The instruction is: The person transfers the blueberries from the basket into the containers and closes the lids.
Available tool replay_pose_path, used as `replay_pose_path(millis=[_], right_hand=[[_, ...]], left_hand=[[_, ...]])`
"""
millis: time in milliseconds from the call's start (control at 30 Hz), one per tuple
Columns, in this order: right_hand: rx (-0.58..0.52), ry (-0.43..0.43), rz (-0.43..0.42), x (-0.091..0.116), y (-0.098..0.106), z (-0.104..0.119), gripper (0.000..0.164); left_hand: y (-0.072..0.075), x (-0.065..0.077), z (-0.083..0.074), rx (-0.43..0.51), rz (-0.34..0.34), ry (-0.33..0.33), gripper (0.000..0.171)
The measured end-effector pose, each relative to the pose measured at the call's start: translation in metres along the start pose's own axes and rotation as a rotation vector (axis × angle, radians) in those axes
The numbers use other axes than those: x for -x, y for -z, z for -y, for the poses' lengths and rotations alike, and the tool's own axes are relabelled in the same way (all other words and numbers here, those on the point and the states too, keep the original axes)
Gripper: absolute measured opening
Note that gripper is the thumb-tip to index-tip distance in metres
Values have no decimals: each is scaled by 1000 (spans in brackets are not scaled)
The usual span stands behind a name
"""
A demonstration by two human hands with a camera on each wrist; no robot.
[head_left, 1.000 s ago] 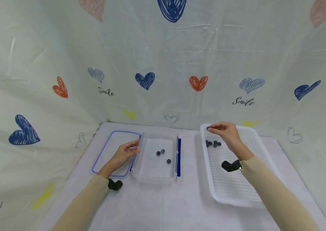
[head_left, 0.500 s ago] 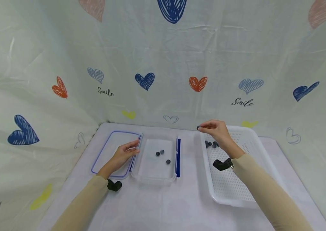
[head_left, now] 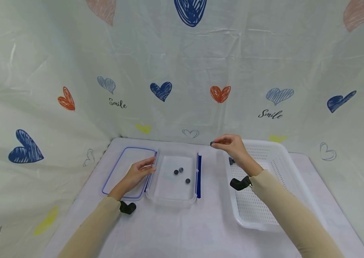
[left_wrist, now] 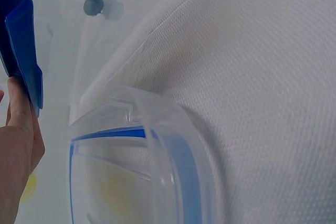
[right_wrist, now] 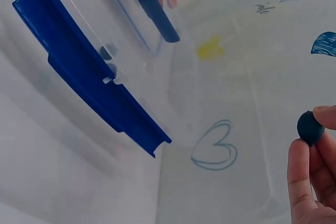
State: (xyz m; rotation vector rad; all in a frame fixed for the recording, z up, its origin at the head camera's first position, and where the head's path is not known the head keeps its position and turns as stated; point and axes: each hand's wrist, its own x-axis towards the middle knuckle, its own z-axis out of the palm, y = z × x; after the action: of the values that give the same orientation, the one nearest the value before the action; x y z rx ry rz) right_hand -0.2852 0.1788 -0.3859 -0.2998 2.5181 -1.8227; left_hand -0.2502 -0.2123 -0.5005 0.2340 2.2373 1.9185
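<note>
My right hand (head_left: 231,146) pinches a blueberry (right_wrist: 311,127) between thumb and fingertips, above the gap between the basket and the box. A clear plastic box (head_left: 170,197) stands left of it, with 3 blueberries (head_left: 187,181) spread on its floor. My left hand (head_left: 136,175) rests at the box's left side, fingers fairly straight. In the left wrist view those fingers touch the blue clip flap (left_wrist: 23,40). To the right, a white perforated basket (head_left: 243,218) holds more blueberries (head_left: 231,161), mostly hidden behind my right hand.
The blue-rimmed clear lid (head_left: 117,166) lies left of the box, partly under my left hand. A blue clip flap (head_left: 199,175) sticks out along the box's right side. A curtain printed with hearts (head_left: 188,61) hangs behind the white-covered table (head_left: 182,233).
My right hand has moved left from over the basket, carrying the blueberry past its rim towards the box. The left hand and the box have stayed put.
</note>
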Motion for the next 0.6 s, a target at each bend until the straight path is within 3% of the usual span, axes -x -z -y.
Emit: replay_pose_path(millis=[333,600], right_hand=[[-59,9,48,-4,-17,2,29],[-56,-12,110,-4,-34,-1,22]], left_hand=[[1,-4,2,-22,3,-6,63],[2,-3,3,22,17,-12,63]])
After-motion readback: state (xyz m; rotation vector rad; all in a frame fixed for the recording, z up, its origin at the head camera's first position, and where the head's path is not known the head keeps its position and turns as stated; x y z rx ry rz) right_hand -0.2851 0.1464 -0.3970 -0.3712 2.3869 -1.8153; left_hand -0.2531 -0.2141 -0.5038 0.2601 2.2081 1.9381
